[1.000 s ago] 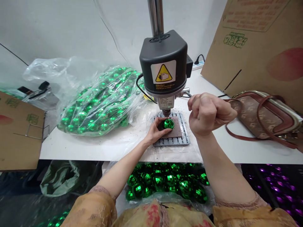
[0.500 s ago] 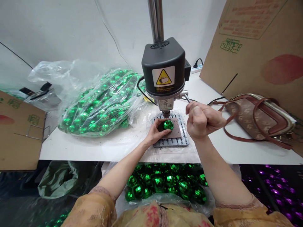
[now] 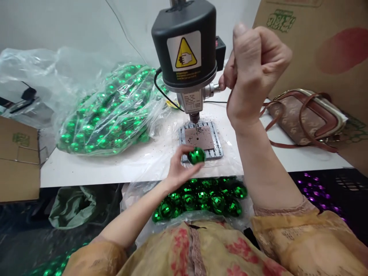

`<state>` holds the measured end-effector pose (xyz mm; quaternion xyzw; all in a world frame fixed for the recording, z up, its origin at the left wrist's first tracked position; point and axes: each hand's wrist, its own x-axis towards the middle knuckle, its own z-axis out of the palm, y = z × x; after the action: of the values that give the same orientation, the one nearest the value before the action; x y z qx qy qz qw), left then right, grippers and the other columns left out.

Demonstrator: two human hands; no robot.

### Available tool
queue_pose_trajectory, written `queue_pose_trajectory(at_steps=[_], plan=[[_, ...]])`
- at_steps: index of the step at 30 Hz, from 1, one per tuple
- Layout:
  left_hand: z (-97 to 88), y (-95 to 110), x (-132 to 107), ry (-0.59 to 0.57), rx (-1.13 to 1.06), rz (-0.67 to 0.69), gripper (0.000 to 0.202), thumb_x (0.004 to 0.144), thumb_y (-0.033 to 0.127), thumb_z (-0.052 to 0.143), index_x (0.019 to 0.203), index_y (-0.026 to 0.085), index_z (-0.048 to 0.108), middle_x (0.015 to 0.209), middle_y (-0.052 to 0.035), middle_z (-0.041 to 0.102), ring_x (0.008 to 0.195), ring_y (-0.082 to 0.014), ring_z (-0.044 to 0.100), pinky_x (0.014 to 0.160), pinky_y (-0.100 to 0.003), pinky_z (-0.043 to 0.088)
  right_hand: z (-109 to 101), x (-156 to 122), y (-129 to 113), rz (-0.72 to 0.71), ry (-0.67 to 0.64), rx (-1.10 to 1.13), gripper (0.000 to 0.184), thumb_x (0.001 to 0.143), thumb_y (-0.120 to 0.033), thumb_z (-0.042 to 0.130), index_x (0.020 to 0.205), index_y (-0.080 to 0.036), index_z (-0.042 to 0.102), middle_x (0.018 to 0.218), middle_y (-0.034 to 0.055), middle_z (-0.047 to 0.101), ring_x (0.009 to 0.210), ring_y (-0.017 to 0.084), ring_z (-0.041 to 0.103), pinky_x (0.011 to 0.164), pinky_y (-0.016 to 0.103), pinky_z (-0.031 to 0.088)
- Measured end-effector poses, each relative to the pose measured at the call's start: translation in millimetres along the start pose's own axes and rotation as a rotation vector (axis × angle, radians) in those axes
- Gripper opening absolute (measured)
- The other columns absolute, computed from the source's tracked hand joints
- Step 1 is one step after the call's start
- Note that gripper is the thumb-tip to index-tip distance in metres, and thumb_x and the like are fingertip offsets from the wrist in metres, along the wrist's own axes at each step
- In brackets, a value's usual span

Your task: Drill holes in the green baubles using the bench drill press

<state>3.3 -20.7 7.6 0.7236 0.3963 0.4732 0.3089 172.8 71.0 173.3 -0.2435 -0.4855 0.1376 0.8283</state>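
Observation:
My left hand [image 3: 181,165] pinches a shiny green mirror ball [image 3: 196,155] between thumb and fingers, over the front edge of the drill press base [image 3: 219,150]. On that base lies a brown square board [image 3: 207,138] with a small dark hole and scattered dark shavings. Above the board is the drill chuck [image 3: 194,117], under the black motor housing [image 3: 184,46] with its yellow warning label. My right hand [image 3: 253,69] is closed at the feed lever [image 3: 215,89] on the machine's right side; most of the lever is hidden behind the fingers.
A clear plastic bag of green balls [image 3: 109,115] lies on the white table [image 3: 86,168] at left. More green balls [image 3: 201,199] sit in plastic below the table edge. At right are a brown handbag [image 3: 304,119] and a cardboard box [image 3: 322,46]. Purple balls [image 3: 316,191] show low right.
My left hand has drawn the green ball off the board toward me. My right hand has risen with the lever. The view has tipped and shifted.

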Motion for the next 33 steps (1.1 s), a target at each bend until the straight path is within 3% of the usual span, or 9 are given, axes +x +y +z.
queue_pose_trajectory(at_steps=[3,5,8,13,18,23,27,31,33], plan=[[3.8,20.2,-44.6,-0.373,0.015,0.139,0.044,0.083,0.041,0.079,0.118,0.02,0.06,0.121,-0.0139,0.069,0.114,-0.0255,0.068,0.095,-0.036,0.056,-1.3,-1.5,-1.8,0.018,-0.03,0.003,0.045,0.088,-0.017,0.057,0.054,-0.026,0.03,0.042,-0.0089,0.031,0.034,0.005,0.025,0.041,0.026,0.026],[11.7,20.6,-70.4,-0.599,0.124,0.164,0.041,0.09,0.043,0.071,0.122,0.02,0.059,0.129,-0.0174,0.066,0.118,-0.0274,0.067,0.097,-0.038,0.057,-2.4,-1.5,-2.8,0.026,-0.039,-0.036,0.044,0.087,-0.022,0.056,0.054,-0.026,0.028,0.041,-0.0095,0.029,0.035,0.004,0.023,0.04,0.025,0.026],[26.6,7.9,-96.9,-0.787,0.345,0.135,0.038,0.099,0.04,0.057,0.131,0.02,0.057,0.144,-0.0214,0.056,0.125,-0.032,0.064,0.098,-0.045,0.058,-4.6,3.1,-4.3,0.075,-0.089,-0.041,0.046,0.092,-0.015,0.052,0.053,-0.025,0.03,0.039,-0.0096,0.03,0.035,0.004,0.027,0.039,0.024,0.027],[39.8,-6.9,-110.3,-0.712,0.545,0.055,0.048,0.102,0.032,0.051,0.148,0.024,0.043,0.152,-0.0218,0.048,0.131,-0.0335,0.061,0.103,-0.051,0.056,-1.3,25.3,-6.0,0.273,-0.192,-0.027,0.047,0.095,-0.011,0.046,0.052,-0.023,0.031,0.034,-0.0132,0.029,0.03,0.001,0.03,0.036,0.018,0.022],[27.7,0.1,-112.6,-0.634,0.609,0.114,0.049,0.101,0.033,0.053,0.148,0.022,0.044,0.152,-0.0223,0.048,0.131,-0.0346,0.06,0.104,-0.054,0.054,6.3,43.8,-3.9,0.406,-0.202,-0.05,0.039,0.092,-0.018,0.042,0.055,-0.021,0.033,0.033,-0.0136,0.032,0.031,-0.001,0.033,0.043,0.011,0.027],[2.0,-1.7,-135.3,-0.678,0.532,0.261,0.038,0.094,0.044,0.063,0.123,0.018,0.065,0.143,-0.0198,0.058,0.137,-0.0353,0.053,0.111,-0.053,0.049,6.6,50.2,-0.9,0.396,-0.204,-0.161,0.03,0.089,-0.025,0.037,0.059,-0.017,0.039,0.039,-0.0128,0.04,0.036,-0.005,0.038,0.053,0.011,0.032],[-11.7,-10.9,-161.1,-0.8,0.575,0.222,0.038,0.083,0.052,0.075,0.103,0.02,0.076,0.138,-0.0178,0.062,0.14,-0.0407,0.049,0.114,-0.062,0.042,8.1,51.8,5.4,0.401,-0.149,-0.222,0.03,0.093,-0.026,0.044,0.064,-0.019,0.041,0.045,-0.014,0.04,0.037,-0.004,0.038,0.046,0.012,0.028],[-12.3,-11.8,-174.3,-0.841,0.561,0.129,0.016,0.088,0.038,0.074,0.091,0.024,0.079,0.144,-0.0103,0.061,0.15,-0.0389,0.038,0.122,-0.066,0.027,9.3,50.9,12.0,0.36,-0.164,-0.284,0.031,0.097,-0.027,0.044,0.067,-0.022,0.038,0.05,-0.013,0.044,0.042,-0.003,0.044,0.042,0.015,0.026],[-9.6,-7.3,-174.9,-0.831,0.489,0.11,0.012,0.092,0.031,0.069,0.087,0.024,0.077,0.138,-0.0075,0.066,0.151,-0.0348,0.039,0.125,-0.065,0.021,7.7,52.6,15.7,0.354,-0.188,-0.308,0.032,0.098,-0.028,0.045,0.067,-0.023,0.037,0.053,-0.0122,0.046,0.044,-0.003,0.046,0.041,0.016,0.027]])
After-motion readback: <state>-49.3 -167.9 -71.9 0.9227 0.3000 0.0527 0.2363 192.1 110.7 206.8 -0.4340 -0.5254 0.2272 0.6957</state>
